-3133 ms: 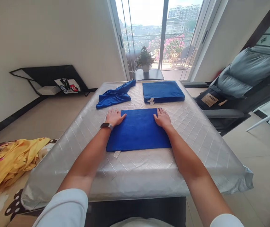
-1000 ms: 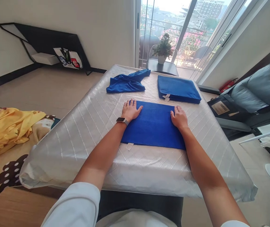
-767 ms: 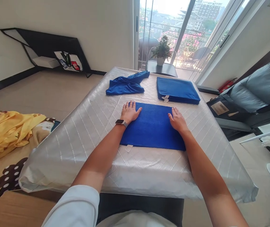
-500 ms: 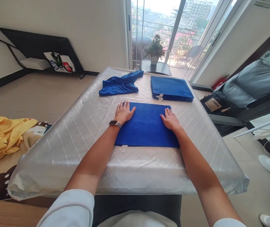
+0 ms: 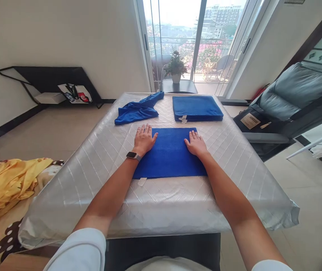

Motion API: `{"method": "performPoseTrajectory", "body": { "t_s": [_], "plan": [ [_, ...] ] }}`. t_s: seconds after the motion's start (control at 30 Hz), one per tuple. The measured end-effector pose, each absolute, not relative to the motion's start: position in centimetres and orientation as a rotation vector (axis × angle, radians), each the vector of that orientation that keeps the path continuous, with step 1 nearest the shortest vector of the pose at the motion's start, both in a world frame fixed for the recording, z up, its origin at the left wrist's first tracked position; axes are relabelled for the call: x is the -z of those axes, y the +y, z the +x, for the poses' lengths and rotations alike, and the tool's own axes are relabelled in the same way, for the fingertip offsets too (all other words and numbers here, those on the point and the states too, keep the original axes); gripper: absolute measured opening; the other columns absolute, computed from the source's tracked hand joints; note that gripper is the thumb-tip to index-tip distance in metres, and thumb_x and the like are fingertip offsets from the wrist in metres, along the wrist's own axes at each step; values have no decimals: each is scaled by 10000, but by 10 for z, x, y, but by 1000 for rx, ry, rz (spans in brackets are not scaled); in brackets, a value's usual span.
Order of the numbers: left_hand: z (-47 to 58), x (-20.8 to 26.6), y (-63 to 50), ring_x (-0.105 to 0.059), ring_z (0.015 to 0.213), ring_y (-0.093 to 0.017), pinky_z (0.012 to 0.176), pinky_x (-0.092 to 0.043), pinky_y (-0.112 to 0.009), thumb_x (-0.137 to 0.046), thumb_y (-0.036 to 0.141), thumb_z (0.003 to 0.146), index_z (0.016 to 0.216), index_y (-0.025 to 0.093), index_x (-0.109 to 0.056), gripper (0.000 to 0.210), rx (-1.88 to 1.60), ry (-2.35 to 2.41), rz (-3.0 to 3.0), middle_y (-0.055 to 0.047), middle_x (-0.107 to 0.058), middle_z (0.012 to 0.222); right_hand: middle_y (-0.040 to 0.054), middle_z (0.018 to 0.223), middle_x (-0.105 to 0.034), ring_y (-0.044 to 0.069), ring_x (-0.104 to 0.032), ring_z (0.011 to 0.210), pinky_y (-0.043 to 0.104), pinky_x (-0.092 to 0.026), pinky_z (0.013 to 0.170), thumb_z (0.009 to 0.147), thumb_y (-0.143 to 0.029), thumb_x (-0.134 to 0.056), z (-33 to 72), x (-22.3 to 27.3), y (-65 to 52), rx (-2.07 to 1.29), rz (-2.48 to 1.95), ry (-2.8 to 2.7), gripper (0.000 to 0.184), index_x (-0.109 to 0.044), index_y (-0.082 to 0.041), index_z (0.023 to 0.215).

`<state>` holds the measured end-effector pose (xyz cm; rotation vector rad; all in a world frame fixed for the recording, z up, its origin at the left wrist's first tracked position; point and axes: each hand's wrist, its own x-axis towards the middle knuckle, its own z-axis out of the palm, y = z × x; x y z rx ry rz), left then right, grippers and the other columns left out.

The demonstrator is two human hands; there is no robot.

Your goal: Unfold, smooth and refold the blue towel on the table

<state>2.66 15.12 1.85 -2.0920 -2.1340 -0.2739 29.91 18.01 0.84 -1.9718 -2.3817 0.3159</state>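
Note:
A folded blue towel [image 5: 172, 158] lies flat in front of me, a white tag [image 5: 142, 181] poking out at its near left edge. My left hand [image 5: 144, 139] rests open on the towel's far left corner, fingers stretched forward, a watch on the wrist. Over the far right corner, my right hand [image 5: 196, 143] is laid flat too, fingers out and thumb apart. Beyond, on the right, sits a neat stack of folded blue towels [image 5: 197, 107] with tags at its near left corner. A crumpled blue towel [image 5: 140, 109] lies to the left of that stack.
A silvery quilted cloth covers the table [image 5: 93, 188]. Past its far edge stands a chair [image 5: 179, 87] bearing a potted plant [image 5: 176, 66]. A grey armchair [image 5: 290, 101] is on the right, and yellow fabric [image 5: 14, 184] lies at the left.
The camera view has shifted slightly. Both hands stay spread on the folded towel, with little visible movement over it, and the other towels lie as before.

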Motion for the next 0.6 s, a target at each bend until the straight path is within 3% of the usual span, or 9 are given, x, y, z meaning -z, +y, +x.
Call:
{"method": "performPoseTrajectory", "body": {
  "t_s": [0.17,0.27,0.43,0.6],
  "plan": [
    [106,-22,138,-267,1594,-233,1317,-151,-390,-186,536,1084,1606,106,-414,714,232,-1694,-2507,-118,-363,1689,114,1763,-127,246,-113,1627,438,-105,1312,1092,-501,-216,299,-8,178,-313,-1948,-2370,717,-185,-103,1687],
    [156,-14,145,-263,1594,-238,1325,-121,-392,-159,535,1087,1613,80,-393,734,274,-1531,-2664,-137,-368,1682,97,1767,-120,240,-106,1629,418,-104,1314,1076,-388,-263,302,-7,175,-286,-1917,-2412,680,-192,-99,1686],
    [181,-1,168,-271,1591,-233,1311,-196,-421,-55,539,1087,1650,117,-316,750,307,-1764,-2708,-125,-340,1696,87,1766,-137,239,-122,1627,412,-117,1314,1050,-292,-251,304,-8,171,-267,-1893,-2398,665,-212,-91,1683],
    [138,1,169,-189,1613,-247,1317,-147,-436,-62,626,1063,1659,144,-299,803,223,-1984,-2587,-112,-265,1725,106,1756,-168,250,-134,1624,453,-103,1316,1080,-433,-225,299,-10,171,-307,-1916,-2344,699,-213,-68,1676]
  ]
}}
